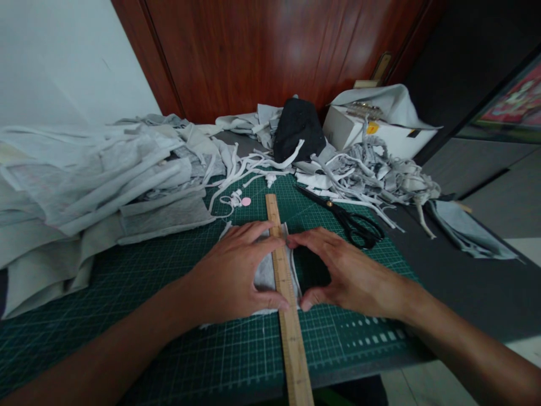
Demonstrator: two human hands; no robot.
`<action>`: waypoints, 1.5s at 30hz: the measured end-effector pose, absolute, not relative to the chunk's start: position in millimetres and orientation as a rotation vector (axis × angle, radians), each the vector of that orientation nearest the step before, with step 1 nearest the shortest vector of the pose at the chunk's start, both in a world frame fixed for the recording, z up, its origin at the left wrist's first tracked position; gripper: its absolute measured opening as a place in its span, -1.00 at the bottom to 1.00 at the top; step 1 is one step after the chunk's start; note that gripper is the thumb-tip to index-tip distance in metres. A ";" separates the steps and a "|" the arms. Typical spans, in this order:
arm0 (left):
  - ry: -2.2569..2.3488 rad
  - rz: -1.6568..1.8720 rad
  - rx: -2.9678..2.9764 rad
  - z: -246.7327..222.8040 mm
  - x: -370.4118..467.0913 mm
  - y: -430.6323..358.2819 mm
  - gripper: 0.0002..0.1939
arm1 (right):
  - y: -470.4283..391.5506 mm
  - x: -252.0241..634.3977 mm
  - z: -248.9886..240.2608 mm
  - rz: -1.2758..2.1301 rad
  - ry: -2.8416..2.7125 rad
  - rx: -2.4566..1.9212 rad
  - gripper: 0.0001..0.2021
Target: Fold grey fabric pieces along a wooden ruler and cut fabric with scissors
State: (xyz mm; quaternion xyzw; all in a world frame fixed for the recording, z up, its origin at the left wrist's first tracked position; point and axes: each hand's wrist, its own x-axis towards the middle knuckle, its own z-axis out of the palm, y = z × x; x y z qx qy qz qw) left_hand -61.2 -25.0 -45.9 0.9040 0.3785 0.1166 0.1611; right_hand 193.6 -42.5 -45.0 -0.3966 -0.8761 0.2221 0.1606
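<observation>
A wooden ruler (pixel 284 276) lies lengthwise over a small grey cloth piece (pixel 265 273) on the green cutting mat (pixel 321 344). My left hand (pixel 236 268) rests on the cloth's left part, its fingers apart, with the thumb and fingertips on the ruler. On the other side, my right hand (pixel 342 270) has thumb and fingers spread in a wide curve, the tips touching or very near the cloth's right edge. Black-handled scissors (pixel 346 217) lie on the mat beyond my right hand.
Stacked grey cloth (pixel 127 175) covers the left side. White and grey strips (pixel 372 169) lie at the back right, near a black cloth item (pixel 299 129) and a white box (pixel 355 131). A pink disc (pixel 245 201) sits beyond the ruler's far end. Folded cloth (pixel 469 228) lies far right.
</observation>
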 end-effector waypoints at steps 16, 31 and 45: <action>1.046 0.345 2.500 -51.0 -61.8 -24.8 -0.10 | -37.6 195.5 -42.1 0.643 -2.597 -1.130 0.15; 1.046 0.328 2.515 -53.0 -62.0 -24.4 -0.04 | -36.7 194.0 -41.4 0.582 -2.591 -1.224 0.02; 1.010 0.371 2.506 -48.8 -57.7 -25.6 -0.13 | -33.8 192.6 -51.4 0.540 -2.570 -1.317 0.38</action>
